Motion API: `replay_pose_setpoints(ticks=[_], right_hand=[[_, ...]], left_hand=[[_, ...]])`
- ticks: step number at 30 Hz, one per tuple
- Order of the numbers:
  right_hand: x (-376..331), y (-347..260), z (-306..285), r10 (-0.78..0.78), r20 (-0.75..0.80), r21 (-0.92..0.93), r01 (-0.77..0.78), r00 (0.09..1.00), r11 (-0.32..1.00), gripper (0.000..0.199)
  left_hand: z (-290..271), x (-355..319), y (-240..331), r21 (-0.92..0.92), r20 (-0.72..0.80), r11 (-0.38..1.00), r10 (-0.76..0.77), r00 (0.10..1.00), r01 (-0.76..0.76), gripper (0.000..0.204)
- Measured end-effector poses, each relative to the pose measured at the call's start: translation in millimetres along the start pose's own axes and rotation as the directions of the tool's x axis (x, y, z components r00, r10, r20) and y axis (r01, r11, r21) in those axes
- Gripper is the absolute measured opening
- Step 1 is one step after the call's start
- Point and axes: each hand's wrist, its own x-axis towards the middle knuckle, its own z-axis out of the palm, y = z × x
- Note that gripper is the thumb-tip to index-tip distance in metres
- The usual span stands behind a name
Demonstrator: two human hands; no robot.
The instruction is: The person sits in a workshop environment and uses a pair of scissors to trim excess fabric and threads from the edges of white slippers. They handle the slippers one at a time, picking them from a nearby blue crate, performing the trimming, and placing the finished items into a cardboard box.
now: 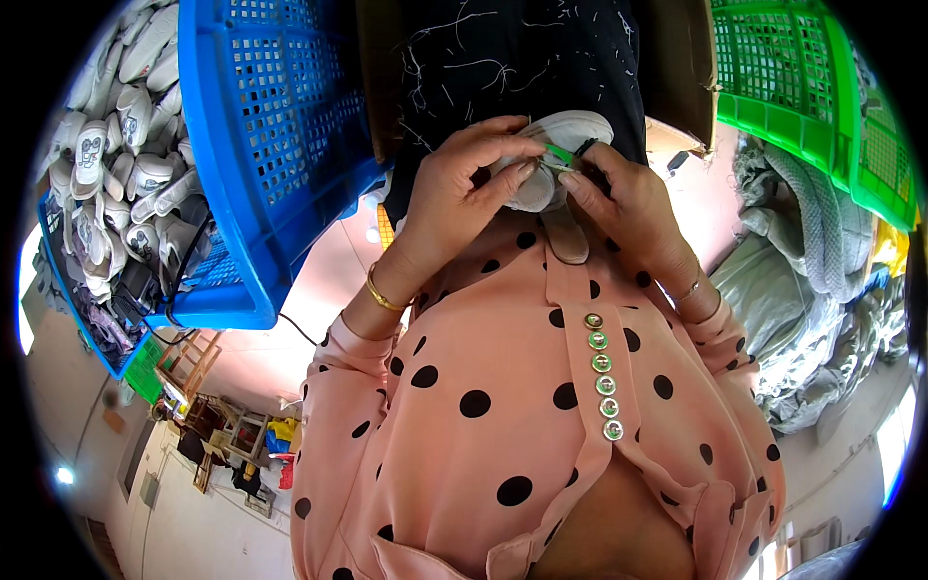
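Observation:
A small white shoe [578,124] rests over my dark-clothed lap, its pale strap-like end [565,238] pointing toward my shirt. My left hand [472,172] is closed on the shoe's left side, thumb and forefinger pinched at its opening. My right hand [626,198] has its fingers curled around a small green and black tool [561,153], which looks like thread snips. The tool's tip lies over the shoe between both thumbs. Its far end is hidden in my right fingers. Loose white threads [493,75] lie scattered on the dark cloth.
At left stands a blue plastic basket [275,126], with a heap of white shoes [126,174] beyond it. A green basket [788,72] is at upper right, above grey fabric pieces and plastic bags [788,309]. Cardboard [681,72] edges my lap. Wooden stools [193,367] stand at lower left.

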Motion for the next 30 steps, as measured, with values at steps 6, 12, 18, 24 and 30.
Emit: replay_pose_setpoints(ticks=[6,12,18,24,30], right_hand=[[6,-5,-11,0.002,0.073,-0.058,0.002,0.997,0.998,0.041],[9,-7,-18,-0.048,0.071,-0.163,0.059,0.996,0.985,0.042],[11,-11,-33,-0.185,0.099,-0.399,0.209,0.978,0.893,0.043],[19,-14,-31,-0.236,0.122,-0.451,0.265,0.964,0.852,0.045],[24,-16,-32,-0.233,0.156,-0.462,0.280,0.960,0.842,0.048]], left_hand=[[-14,13,7,0.002,0.167,0.996,-0.087,0.982,0.088,0.022],[-18,19,5,0.072,0.184,0.997,-0.011,0.983,-0.003,0.019],[-12,20,7,0.116,0.099,0.991,0.047,0.994,-0.059,0.009],[-8,18,2,-0.053,0.088,0.998,-0.038,0.995,0.043,0.006],[-8,18,1,-0.116,0.099,0.990,-0.071,0.993,0.083,0.005]])
